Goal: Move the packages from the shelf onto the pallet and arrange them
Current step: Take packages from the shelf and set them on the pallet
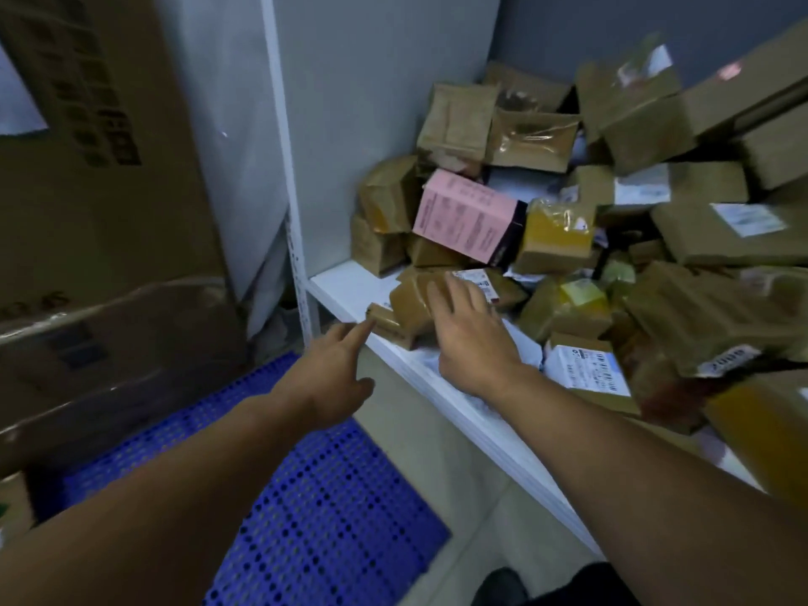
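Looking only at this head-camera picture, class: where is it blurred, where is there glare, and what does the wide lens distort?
Head view: dim, flat light; packages at the right edge smear with blur, the pink box is sharper; glare streaks the plastic wrap on the carton at left; the wide lens leans the shelf post and stretches the forearms.

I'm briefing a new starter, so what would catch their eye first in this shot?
The pink box stands out, tilted in the heap of brown packages on the white shelf. Both hands reach for small brown parcels at the shelf's front edge: right hand above, left hand beside. The blue pallet lies below, left.
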